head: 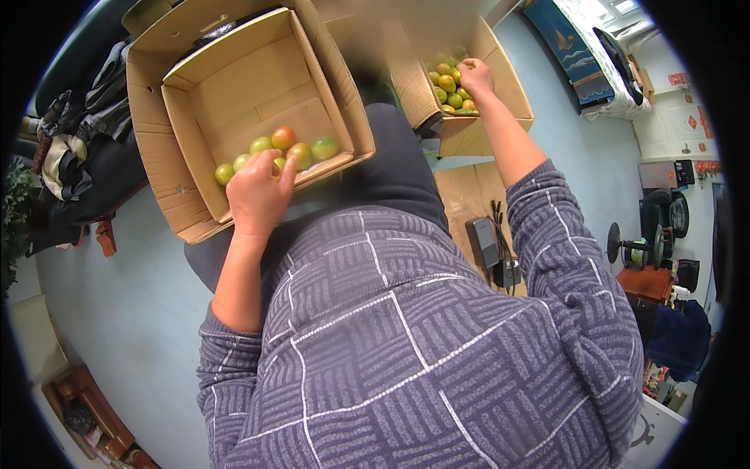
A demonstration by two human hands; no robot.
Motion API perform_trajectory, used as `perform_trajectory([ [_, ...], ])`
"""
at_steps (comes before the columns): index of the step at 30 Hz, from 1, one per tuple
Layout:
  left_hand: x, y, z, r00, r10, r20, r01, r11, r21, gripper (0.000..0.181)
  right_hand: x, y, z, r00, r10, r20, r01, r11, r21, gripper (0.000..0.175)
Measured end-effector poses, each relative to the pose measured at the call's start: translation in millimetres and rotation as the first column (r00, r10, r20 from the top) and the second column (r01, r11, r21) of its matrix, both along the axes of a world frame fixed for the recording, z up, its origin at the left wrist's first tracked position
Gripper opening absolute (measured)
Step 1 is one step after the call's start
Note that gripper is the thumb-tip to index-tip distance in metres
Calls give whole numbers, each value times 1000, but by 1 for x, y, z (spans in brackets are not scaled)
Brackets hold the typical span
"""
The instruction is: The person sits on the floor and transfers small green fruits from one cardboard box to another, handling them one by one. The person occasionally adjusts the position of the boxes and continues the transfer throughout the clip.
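Note:
In front of me a cardboard box (252,111) sits inside a larger cardboard carton (149,152). Several green and reddish tomatoes (283,138) line its near side. My left hand (258,190) reaches over the near rim among them, thumb and forefinger apart; its other fingers are hidden, so a grip cannot be made out. To the right, a second cardboard box (507,88) holds a heap of green-orange tomatoes (447,83). My right hand (476,76) is inside it, bent fingers at the heap; whether they hold a tomato is unclear.
A brown board (463,187) beside my right leg carries a dark rectangular device (483,241) and black cables (499,228). Dark clothing (105,135) lies at the left. Farther right are a fan (636,246) and a cloth-covered piece of furniture (577,58). A blur covers the top middle.

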State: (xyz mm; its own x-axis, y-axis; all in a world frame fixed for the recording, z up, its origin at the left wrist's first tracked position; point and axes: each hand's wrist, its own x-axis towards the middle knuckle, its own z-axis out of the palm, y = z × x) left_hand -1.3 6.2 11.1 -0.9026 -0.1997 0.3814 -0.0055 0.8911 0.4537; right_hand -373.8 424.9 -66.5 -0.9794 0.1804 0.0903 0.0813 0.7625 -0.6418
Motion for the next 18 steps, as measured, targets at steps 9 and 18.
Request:
perform_trajectory([
  [9, 3, 3, 0, 1000, 9, -15, -9, 1000, -19, 26, -9, -8, -27, 931, 75, 357, -205, 918, 340, 64],
  [18, 2, 2, -4, 999, 13, -41, -14, 1000, -25, 26, 40, -36, 22, 935, 330, -127, -328, 944, 37, 56],
])
